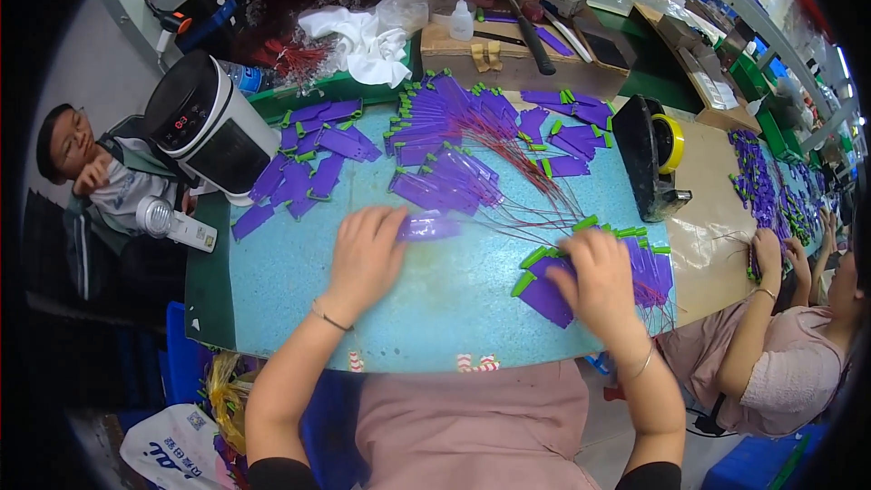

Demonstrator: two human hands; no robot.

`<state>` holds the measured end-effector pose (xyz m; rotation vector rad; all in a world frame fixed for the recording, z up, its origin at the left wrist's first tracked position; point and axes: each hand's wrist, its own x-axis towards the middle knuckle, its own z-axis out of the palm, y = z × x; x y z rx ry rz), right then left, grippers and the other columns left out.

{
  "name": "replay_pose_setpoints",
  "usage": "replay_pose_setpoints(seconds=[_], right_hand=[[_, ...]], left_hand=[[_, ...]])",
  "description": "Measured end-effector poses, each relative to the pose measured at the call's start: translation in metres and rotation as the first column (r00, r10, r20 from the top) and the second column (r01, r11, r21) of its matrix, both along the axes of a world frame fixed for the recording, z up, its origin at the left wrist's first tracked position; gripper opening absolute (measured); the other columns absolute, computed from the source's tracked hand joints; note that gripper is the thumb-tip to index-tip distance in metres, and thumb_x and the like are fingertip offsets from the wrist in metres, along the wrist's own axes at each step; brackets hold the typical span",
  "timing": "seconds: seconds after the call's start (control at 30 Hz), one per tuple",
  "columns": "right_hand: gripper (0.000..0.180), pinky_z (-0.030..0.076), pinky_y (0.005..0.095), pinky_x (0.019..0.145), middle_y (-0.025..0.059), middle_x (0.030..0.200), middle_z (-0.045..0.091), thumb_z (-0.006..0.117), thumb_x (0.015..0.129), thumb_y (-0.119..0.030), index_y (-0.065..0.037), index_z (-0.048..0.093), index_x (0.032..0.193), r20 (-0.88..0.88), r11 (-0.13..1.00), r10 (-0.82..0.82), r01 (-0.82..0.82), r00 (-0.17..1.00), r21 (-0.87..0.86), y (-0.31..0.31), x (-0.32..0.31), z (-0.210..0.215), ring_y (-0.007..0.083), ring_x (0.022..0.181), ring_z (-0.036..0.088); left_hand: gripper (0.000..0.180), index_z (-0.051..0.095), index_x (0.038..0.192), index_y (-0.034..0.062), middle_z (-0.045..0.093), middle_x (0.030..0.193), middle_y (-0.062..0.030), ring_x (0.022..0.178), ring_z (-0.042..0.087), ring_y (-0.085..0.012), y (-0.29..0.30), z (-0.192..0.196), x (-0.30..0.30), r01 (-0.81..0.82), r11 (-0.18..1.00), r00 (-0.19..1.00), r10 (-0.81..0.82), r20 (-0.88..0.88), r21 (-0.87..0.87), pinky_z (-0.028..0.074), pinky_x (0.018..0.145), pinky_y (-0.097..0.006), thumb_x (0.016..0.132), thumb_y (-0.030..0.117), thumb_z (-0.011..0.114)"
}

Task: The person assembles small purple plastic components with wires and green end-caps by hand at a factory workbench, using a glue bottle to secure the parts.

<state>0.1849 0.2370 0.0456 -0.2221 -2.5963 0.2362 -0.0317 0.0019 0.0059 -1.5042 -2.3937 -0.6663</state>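
My left hand [366, 252] is at the middle of the blue work mat, its fingers closed at the left end of a shiny purple flat piece [434, 227], which is slightly blurred. To the right, my right hand [601, 283] hovers over or rests on a pile of purple flat pieces with green ends [547, 299]; its thumb stands apart from the bent fingers. Whether it touches one of them I cannot tell. Beyond my hands lies a spread of purple pieces [445, 177] with thin red wires [522, 159] trailing toward my right hand.
Loose purple pieces [307, 183] lie at the far left, by a black-and-white appliance [201, 122]. A tape dispenser [646, 163] with yellow tape stands at the right. Behind are a wooden box [508, 68], a hammer [526, 27] and a white bottle [461, 20]. A co-worker [771, 336] sits at right; another person [113, 177] is at left.
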Motion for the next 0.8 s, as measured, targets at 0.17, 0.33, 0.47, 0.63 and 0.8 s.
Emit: replay_pose_setpoints(seconds=[0.17, 0.33, 0.47, 0.63, 0.8], right_hand=[[0.021, 0.049, 0.0434, 0.079, 0.015, 0.1, 0.059, 0.071, 0.08, -0.015, -0.007, 0.063, 0.099, 0.179, 0.98, -0.179, 0.192, 0.967, -0.06, 0.113, -0.062, -0.025, 0.0355, 0.097, 0.058], [0.019, 0.05, 0.045, 0.08, 0.0151, 0.096, 0.062, 0.069, 0.082, -0.014, -0.005, 0.062, 0.098, 0.23, 0.97, -0.218, 0.236, 0.948, -0.057, 0.131, -0.059, -0.019, 0.0386, 0.094, 0.06], [0.021, 0.052, 0.0412, 0.066, 0.0148, 0.079, 0.066, 0.069, 0.083, -0.012, -0.005, 0.064, 0.103, -0.044, 0.866, -0.454, 0.43, 0.89, -0.256, 0.091, -0.033, 0.002, 0.0335, 0.073, 0.065], [0.028, 0.052, 0.0378, 0.067, 0.0141, 0.089, 0.069, 0.07, 0.083, -0.007, -0.007, 0.067, 0.11, -0.014, 0.757, 0.336, -0.279, 0.942, -0.591, -0.026, -0.01, 0.026, 0.0307, 0.075, 0.066], [0.027, 0.052, 0.0378, 0.071, 0.0133, 0.092, 0.07, 0.071, 0.082, -0.007, -0.007, 0.067, 0.109, -0.029, 0.714, 0.34, -0.278, 0.94, -0.643, -0.054, -0.019, 0.007, 0.0305, 0.08, 0.066]], left_hand=[[0.038, 0.059, 0.114, 0.0038, 0.057, 0.108, -0.0139, 0.099, 0.054, -0.0324, -0.009, 0.0, 0.04, 0.014, 0.996, 0.962, -0.036, 0.269, 0.083, 0.041, 0.091, -0.041, 0.078, 0.008, 0.07], [0.029, 0.059, 0.114, 0.0038, 0.064, 0.103, -0.0159, 0.091, 0.062, -0.032, -0.022, -0.004, 0.056, -0.042, 0.988, 0.91, -0.023, 0.414, 0.148, 0.046, 0.085, -0.04, 0.085, 0.006, 0.064], [0.026, 0.058, 0.116, 0.0025, 0.066, 0.097, -0.0122, 0.082, 0.065, -0.0229, -0.019, -0.005, 0.067, -0.205, 0.933, 0.729, -0.057, 0.682, 0.297, 0.049, 0.074, -0.032, 0.091, 0.009, 0.061], [0.029, 0.054, 0.125, 0.0015, 0.066, 0.095, -0.0055, 0.08, 0.063, -0.0088, -0.005, 0.002, 0.075, -0.29, 0.896, 0.186, -0.292, 0.938, 0.336, 0.043, 0.064, -0.023, 0.104, 0.019, 0.045], [0.03, 0.054, 0.128, 0.0024, 0.066, 0.1, -0.0047, 0.086, 0.065, -0.011, -0.005, 0.008, 0.084, -0.232, 0.902, 0.157, -0.335, 0.929, 0.365, 0.049, 0.076, -0.024, 0.101, 0.015, 0.049]])
